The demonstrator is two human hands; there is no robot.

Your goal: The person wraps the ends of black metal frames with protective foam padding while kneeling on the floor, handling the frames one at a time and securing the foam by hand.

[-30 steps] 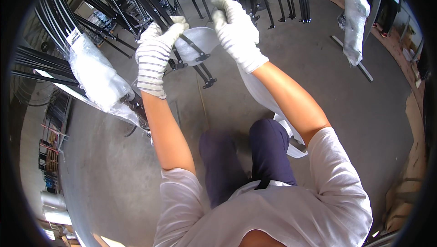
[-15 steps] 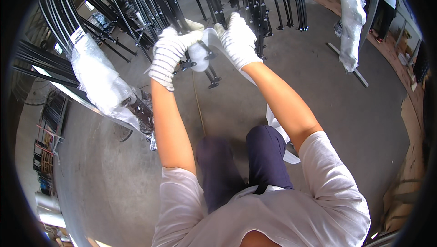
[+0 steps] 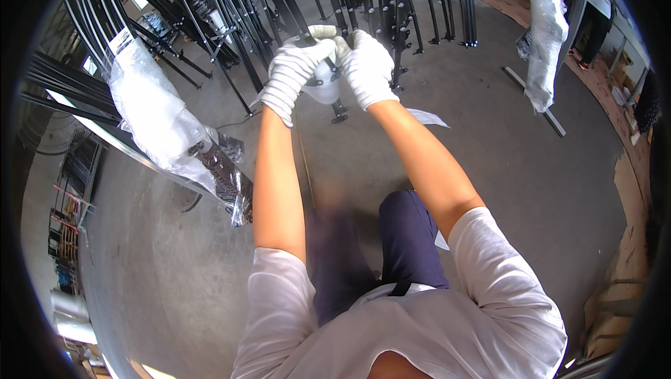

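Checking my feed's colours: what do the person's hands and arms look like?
The left hand and right hand wear white fabric gloves reaching the wrists; thin grey bands show on the left one. The forearms are bare; short, pale grey sleeves end near the elbows.

This looks like a factory workshop or packing hall. A bare concrete floor [image 3: 503, 190], ranks of black metal tubes [image 3: 77, 92], a plastic-wrapped bundle [image 3: 150, 110] and a caged fan [image 3: 52, 131] show it
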